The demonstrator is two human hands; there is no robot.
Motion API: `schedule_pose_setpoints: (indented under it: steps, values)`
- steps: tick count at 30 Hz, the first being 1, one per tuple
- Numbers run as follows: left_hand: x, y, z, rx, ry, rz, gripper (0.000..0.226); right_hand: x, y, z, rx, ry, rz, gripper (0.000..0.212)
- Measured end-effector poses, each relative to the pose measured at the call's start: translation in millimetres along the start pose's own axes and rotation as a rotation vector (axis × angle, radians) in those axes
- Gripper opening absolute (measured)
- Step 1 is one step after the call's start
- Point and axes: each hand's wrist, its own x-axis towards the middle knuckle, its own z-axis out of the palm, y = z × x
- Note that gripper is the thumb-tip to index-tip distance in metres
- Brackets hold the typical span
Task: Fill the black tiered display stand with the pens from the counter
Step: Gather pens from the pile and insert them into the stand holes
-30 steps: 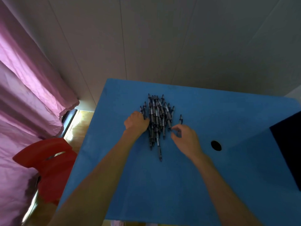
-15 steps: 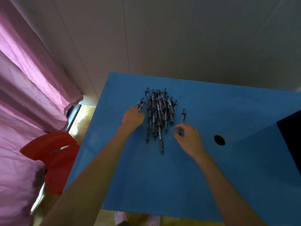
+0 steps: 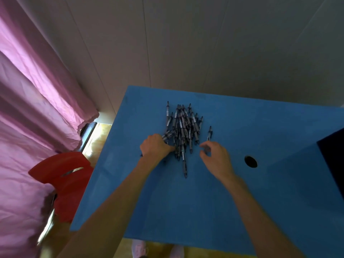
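A heap of dark pens (image 3: 183,125) lies on the blue counter (image 3: 186,211), towards its far side. My left hand (image 3: 155,147) is curled round several pens at the heap's left edge; their ends stick out past my knuckles. One single pen (image 3: 209,133) lies apart to the right. My right hand (image 3: 216,157) has its curled fingertips at that pen's near end; whether they pinch it is unclear. A black shape (image 3: 332,161), cut off at the right edge, may be the display stand.
A round hole (image 3: 251,161) is cut in the counter right of my right hand. A red chair (image 3: 63,175) stands left of the counter beside a pink curtain (image 3: 37,108). A grey panelled wall rises behind.
My left hand has slid towards me along the heap's left side and closed round several pens. My right hand stays at the single pen's near end.
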Motion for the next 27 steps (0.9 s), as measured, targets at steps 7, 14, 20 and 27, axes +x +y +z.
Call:
schedule_pose_setpoints:
  steps: [7, 14, 20, 27]
  values:
    - [-4.1, -19.8, -6.5, -0.084, 0.032, -0.016, 0.024, -1.1, 3.1, -3.2, 0.001, 0.012, -0.003, 0.022]
    - [24.6, -26.2, -21.5, -0.278, 0.216, -0.072, 0.018, 3.1, -1.3, -0.1, -0.001, 0.009, -0.018, 0.023]
    - [76.7, -9.5, -25.9, -0.275, 0.333, -0.067, 0.031, 6.6, 0.9, -2.0, -0.019, 0.025, -0.037, 0.024]
    - [111.2, 4.0, -18.5, -0.257, 0.142, -0.097, 0.045, 7.8, 11.6, -6.5, -0.027, 0.022, -0.039, 0.021]
